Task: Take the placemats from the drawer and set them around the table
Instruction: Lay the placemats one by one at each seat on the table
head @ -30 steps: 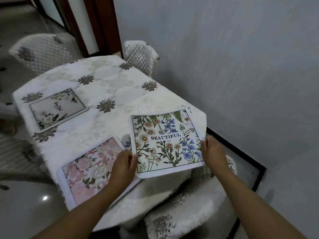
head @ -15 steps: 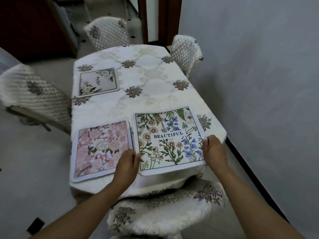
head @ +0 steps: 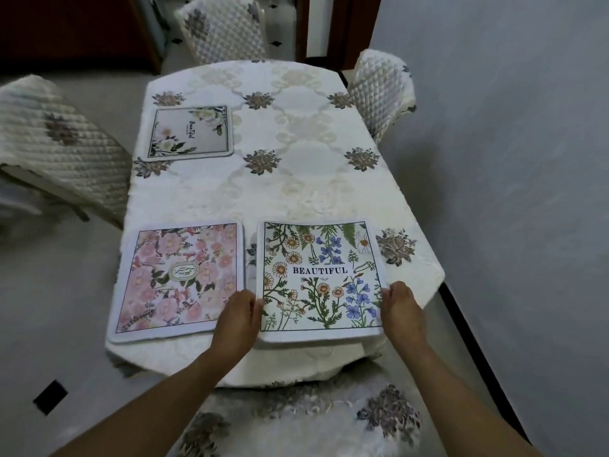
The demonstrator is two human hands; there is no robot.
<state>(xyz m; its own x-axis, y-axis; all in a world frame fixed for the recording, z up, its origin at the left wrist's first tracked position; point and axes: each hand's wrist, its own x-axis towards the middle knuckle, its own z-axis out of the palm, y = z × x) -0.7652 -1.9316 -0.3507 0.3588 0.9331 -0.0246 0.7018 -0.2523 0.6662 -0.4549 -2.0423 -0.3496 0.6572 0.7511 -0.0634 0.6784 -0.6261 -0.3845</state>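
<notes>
A placemat with wildflowers and the word BEAUTIFUL [head: 321, 278] lies at the near right of the table [head: 296, 192], its near edge at the table's edge. My left hand [head: 239, 319] grips its left edge and my right hand [head: 400, 311] grips its right edge. Beside it on the left lies a pink floral placemat [head: 179, 280]. A pale grey placemat with white flowers [head: 189, 131] lies at the far left of the table.
The table wears a cream quilted cloth with brown flower motifs. Quilted chairs stand around it: one close in front of me [head: 306, 420], one at the left [head: 56, 143], one at the far end [head: 224, 28], one at the far right [head: 379, 90]. A grey wall runs along the right.
The view has swung so that I face the table's near end squarely. The wildflower placemat has come down flat and straight beside the pink one, both hands still on its edges.
</notes>
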